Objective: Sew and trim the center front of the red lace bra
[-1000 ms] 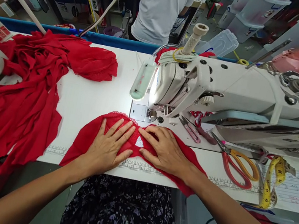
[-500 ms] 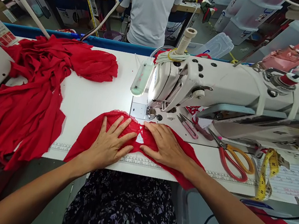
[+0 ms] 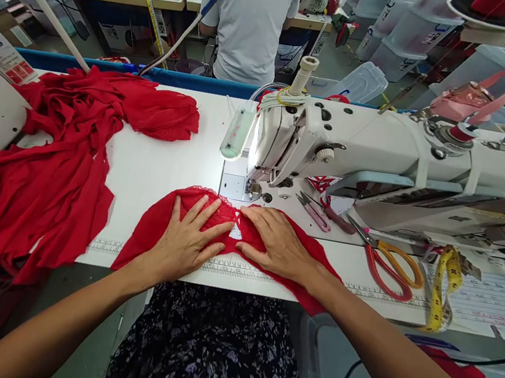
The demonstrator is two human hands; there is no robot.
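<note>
A red lace-edged garment piece (image 3: 151, 226) lies spread on the white sewing table, just in front of the sewing machine (image 3: 286, 136). My left hand (image 3: 190, 237) rests flat on its left part, fingers spread. On the right part lies my right hand (image 3: 276, 245), also flat with its fingers stretched out. Between my hands is a small gap in the red fabric where white shows through. The presser foot (image 3: 253, 189) stands just beyond the lace edge, apart from the fabric. Parts of the garment are hidden under both palms.
Heaped red fabric (image 3: 58, 181) covers the left of the table and hangs over its front edge. To the right lie thread snips (image 3: 314, 213), orange-handled scissors (image 3: 392, 269) and a yellow tape measure (image 3: 442, 291). A ruler strip (image 3: 243, 270) runs along the front edge. Beyond sits a person (image 3: 248, 19).
The camera view has shifted slightly. My right hand sits a little further left, and the white gap between my hands looks narrower. My left hand has hardly moved.
</note>
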